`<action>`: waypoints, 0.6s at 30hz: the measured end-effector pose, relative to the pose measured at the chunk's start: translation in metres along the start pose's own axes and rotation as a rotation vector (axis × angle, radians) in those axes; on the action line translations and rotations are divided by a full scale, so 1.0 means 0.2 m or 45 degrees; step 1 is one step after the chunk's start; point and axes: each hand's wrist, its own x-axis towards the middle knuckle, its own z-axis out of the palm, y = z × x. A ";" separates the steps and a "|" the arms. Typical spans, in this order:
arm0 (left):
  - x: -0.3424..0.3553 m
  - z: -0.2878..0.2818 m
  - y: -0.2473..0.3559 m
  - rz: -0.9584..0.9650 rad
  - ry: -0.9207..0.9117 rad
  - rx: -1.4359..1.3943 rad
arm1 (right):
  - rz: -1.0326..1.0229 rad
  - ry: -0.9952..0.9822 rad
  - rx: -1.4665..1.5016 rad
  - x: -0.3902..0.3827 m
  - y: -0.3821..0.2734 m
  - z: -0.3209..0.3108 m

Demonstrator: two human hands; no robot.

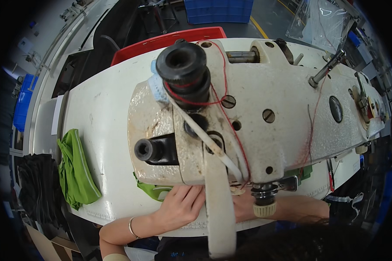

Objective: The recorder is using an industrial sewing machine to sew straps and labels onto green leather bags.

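Observation:
A large off-white sewing machine fills the middle of the view, with red thread looped around its black knob. My left hand is at the near edge of the machine head, its fingers bent and pressed together. Their tips go out of sight beneath the head, at a piece of green fabric that shows partly beside them. My right hand is close by on the other side of the pale lever. The lever and the machine hide most of it, so its fingers do not show.
Another green fabric piece hangs over the table's left edge, beside a stack of black cloth. A red bin stands behind the white table, with a blue crate farther back. A red-handled tool lies at right.

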 end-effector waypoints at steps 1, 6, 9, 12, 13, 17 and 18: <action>-0.01 0.03 0.00 -0.096 -0.059 -0.136 | -0.001 0.010 -0.009 0.00 0.00 0.01; 0.01 0.00 -0.04 0.012 0.010 -0.020 | -0.001 0.003 -0.035 0.02 0.02 0.01; 0.00 0.04 -0.10 0.013 0.053 -0.005 | 0.019 -0.063 0.061 0.03 0.03 0.03; 0.06 0.02 -0.14 -0.206 -0.061 -0.220 | 0.235 -0.070 0.250 0.02 0.06 0.10; 0.08 0.01 -0.14 -0.216 -0.006 -0.117 | 0.380 0.128 0.493 0.05 0.08 0.12; 0.17 -0.11 -0.04 -0.141 -0.009 0.293 | 0.210 0.072 0.291 0.02 0.08 0.09; 0.17 -0.15 -0.01 -0.130 -0.108 0.484 | 0.092 -0.014 0.325 0.02 0.06 0.07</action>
